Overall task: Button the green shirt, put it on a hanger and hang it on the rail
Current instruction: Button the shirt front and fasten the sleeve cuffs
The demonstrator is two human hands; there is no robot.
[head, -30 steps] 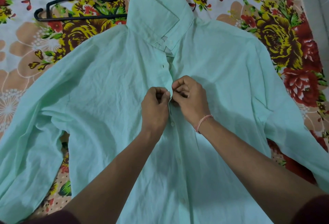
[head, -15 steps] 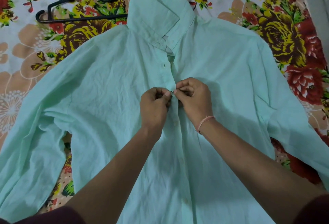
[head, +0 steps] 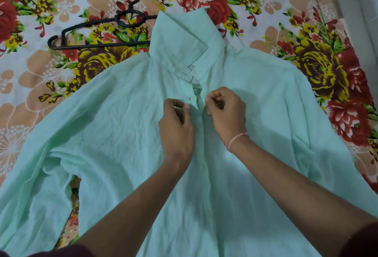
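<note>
Your green shirt [head: 122, 134] lies front up, spread flat across the middle of the floral sheet [head: 61, 1]. Its collar [head: 184, 38] points at the sheet's far edge and its tail runs out of view at the near edge. The cloth is a pale mint, creased all over, with the sleeves [head: 30, 175] thrown out toward the left and right edges. The front opening runs straight down the centre. Below your hands it lies closed, and just under the collar the two edges gape a little. One small dark buttonhole [head: 190, 99] shows on the front strip between your hands.

Your left hand [head: 177, 128] has its fingers curled, with thumb and forefinger pinching the shirt's edge on the left of the opening. Your right hand [head: 225, 111] is curled likewise and nips the opposite edge. The two hands are close together but not touching. A pink thread band [head: 235, 138] sits round your right wrist. Whether a button lies between your fingers cannot be told.

The black hanger [head: 98, 45] lies flat on the sheet toward the far left corner, with its hook toward the far edge. Its right end is hidden under the shirt's collar and shoulder.
</note>
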